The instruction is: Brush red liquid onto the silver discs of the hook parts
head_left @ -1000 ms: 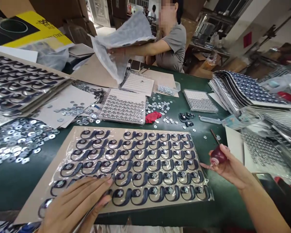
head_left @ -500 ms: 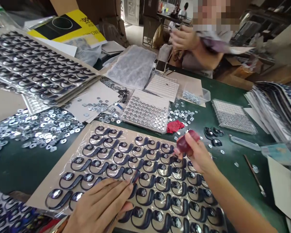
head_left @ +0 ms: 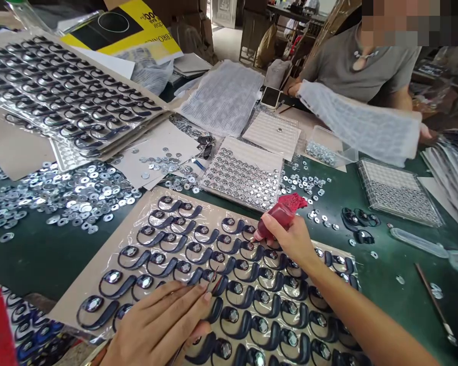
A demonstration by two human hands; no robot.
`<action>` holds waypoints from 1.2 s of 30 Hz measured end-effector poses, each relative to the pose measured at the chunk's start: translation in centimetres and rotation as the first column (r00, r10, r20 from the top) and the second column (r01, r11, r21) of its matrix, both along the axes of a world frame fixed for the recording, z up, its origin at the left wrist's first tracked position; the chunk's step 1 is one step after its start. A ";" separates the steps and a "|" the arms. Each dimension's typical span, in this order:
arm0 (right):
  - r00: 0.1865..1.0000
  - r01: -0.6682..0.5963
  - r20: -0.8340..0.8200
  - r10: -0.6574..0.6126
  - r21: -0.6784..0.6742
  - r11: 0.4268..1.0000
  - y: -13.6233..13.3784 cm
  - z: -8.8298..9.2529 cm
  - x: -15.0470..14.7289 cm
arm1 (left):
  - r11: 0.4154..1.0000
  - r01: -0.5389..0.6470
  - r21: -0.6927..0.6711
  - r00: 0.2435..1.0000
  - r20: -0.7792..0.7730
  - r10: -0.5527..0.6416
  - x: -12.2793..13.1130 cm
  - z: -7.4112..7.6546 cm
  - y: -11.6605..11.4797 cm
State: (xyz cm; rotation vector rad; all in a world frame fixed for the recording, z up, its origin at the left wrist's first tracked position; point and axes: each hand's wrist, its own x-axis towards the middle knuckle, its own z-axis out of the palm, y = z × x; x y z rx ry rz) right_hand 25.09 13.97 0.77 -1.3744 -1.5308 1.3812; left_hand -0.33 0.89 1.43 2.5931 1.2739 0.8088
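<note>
A small red squeeze bottle (head_left: 275,219) is in my right hand (head_left: 294,241), fingers closed around it. Its nozzle points down and left, close to a shiny round stone on one dark loop. My left hand (head_left: 162,323) lies over the lower part of the cardboard sheet (head_left: 95,274), fingers together. Thin tweezers (head_left: 214,276) stick out past its fingertips; the rest is mostly hidden under the hand. Rows of dark blue curved bands (head_left: 127,287) with round faceted stones cover the sheet, with clear film around them. Crumpled red cloth (head_left: 295,201) lies just behind the bottle.
Loose metal washers (head_left: 87,193) spread at left. A stack of filled sheets (head_left: 61,96) stands behind them. Trays of stones (head_left: 244,175) lie beyond my sheet. Across the table, a person holds a translucent sheet (head_left: 361,122). A brush (head_left: 435,305) lies at right.
My right hand has moved left and lower with the red bottle, its nozzle now down near a stone. My left hand stays put. The other person has brought a translucent sheet over the table.
</note>
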 end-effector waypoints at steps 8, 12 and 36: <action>0.999 -0.022 0.038 0.021 0.022 1.000 0.0 -0.5 -0.1 | 1.000 0.001 0.007 1.000 0.009 -0.001 0.1 0.2 0.1; 0.991 0.133 -0.022 -0.131 0.131 0.982 -0.4 -0.3 0.4 | 1.000 0.015 0.013 1.000 0.006 -0.015 0.2 0.1 -0.1; 0.984 0.171 0.002 -0.181 0.314 0.934 -17.1 -1.6 3.4 | 0.892 0.445 0.087 0.894 0.015 -0.447 5.8 0.4 -4.9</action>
